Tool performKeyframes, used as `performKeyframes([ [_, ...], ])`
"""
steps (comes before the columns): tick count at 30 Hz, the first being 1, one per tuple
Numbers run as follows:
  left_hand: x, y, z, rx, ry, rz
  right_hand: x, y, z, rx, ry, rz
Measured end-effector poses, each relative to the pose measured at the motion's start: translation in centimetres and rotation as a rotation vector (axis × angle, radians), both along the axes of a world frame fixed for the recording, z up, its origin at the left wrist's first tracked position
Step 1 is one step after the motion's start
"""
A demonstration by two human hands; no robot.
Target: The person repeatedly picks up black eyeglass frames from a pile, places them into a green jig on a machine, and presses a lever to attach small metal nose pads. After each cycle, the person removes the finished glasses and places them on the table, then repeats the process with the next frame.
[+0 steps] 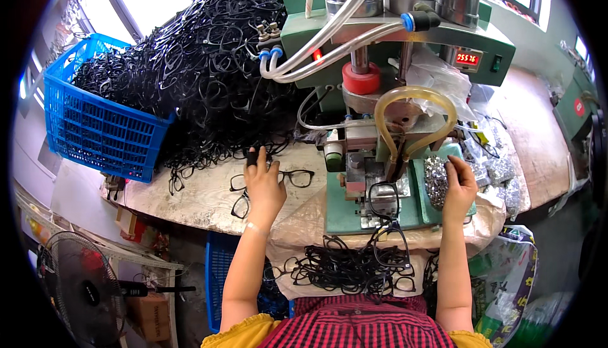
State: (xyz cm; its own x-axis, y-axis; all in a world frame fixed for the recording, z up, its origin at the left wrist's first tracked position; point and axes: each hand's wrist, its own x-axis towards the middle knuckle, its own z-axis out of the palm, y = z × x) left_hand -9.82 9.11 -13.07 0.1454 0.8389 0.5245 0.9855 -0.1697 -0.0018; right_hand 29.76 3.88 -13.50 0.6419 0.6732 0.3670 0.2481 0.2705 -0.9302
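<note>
While left hand [263, 186] lies flat, fingers spread, on loose black frames [296, 177], right hand [459, 186] pinches, apparently, small metal parts [436, 180]. One frame [382, 197] sits in green press [373, 212]. Huge unprocessed heap [209, 75] remains; smaller finished pile [345, 265] at lap.

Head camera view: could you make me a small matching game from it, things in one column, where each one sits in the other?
Things:
1. blue crate
2. left hand
3. right hand
4. standing fan

Places:
A. at the heap of small silvery parts
B. lower left, below the bench
C. far left, piled with black spectacle frames
D. on the wooden bench, among loose frames

Pairs: 1-C, 2-D, 3-A, 4-B
</note>
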Motion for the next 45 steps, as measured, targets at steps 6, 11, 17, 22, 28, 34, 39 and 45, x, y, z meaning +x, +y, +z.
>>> performKeyframes([
  [6, 1.5, 1.2, -4.0, -0.008, -0.542, 0.000, 2.3, -4.4, -1.5, -0.127, -0.314, -0.163],
  [11, 3.0, -1.6, -0.8, -0.326, -2.019, -0.218, 3.5, -8.5, -0.6, -0.176, -0.452, -0.184],
  [17, 6.5, -2.4, -0.4, -0.763, -2.201, -0.424, -3.1, -3.9, 6.4, 0.030, -0.389, 0.306],
  [22, 7.2, -3.6, -3.4, -0.800, -2.367, -0.258, -7.3, -1.6, 5.9, 0.072, -0.004, 0.390],
  [28, 10.0, -6.5, 5.0, -0.713, -2.204, -0.555, -7.3, -1.5, 5.7, 0.031, 0.100, 0.505],
  [34, 12.2, -12.9, 12.5, -1.036, -2.099, -0.848, -8.8, -3.7, 9.2, 0.002, 0.109, 0.525],
  [39, 16.5, -10.9, 9.8, -1.743, -2.097, -0.571, -3.3, -2.6, 5.9, -0.174, -0.478, 0.253],
  [45, 17.5, -9.8, 8.3, -1.600, -2.047, -0.563, 3.7, -2.4, -1.7, -0.292, -0.812, -0.063],
])
